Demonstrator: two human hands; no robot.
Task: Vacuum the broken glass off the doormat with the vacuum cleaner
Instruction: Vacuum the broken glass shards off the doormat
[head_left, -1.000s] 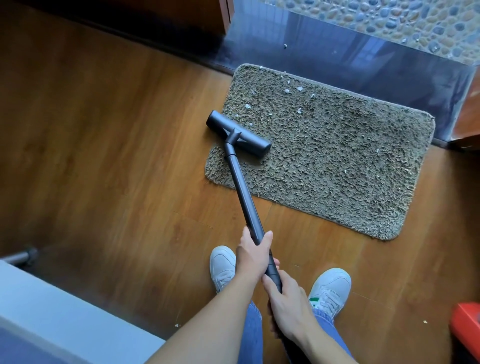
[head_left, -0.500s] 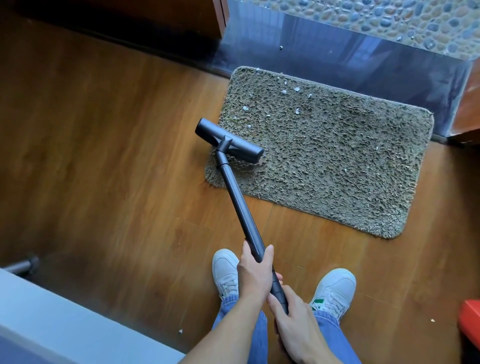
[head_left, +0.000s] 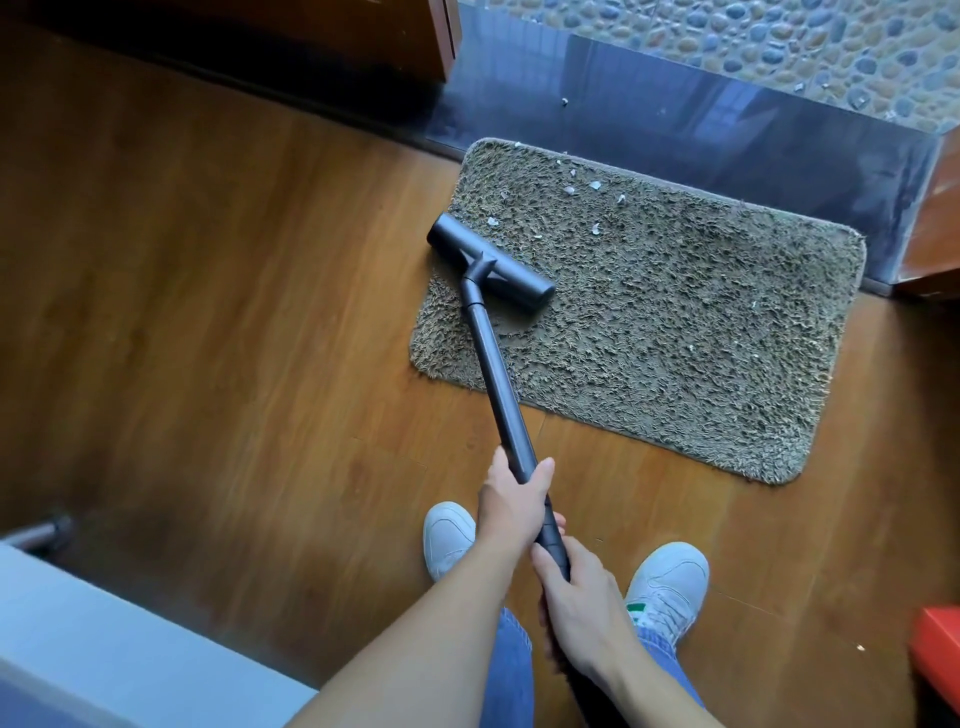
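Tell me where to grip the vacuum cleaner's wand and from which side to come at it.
Grip the wand at its near, raised end, far from the floor head on the doormat. It is a slim round tube slanting up toward the person, so it is wrapped from above, as now: left hand further down the tube, right hand behind it, nearer the body.

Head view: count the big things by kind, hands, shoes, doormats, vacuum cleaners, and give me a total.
Hands: 2, left hand and right hand
Shoes: 2, left shoe and right shoe
Doormat: 1
Vacuum cleaner: 1
Total: 6
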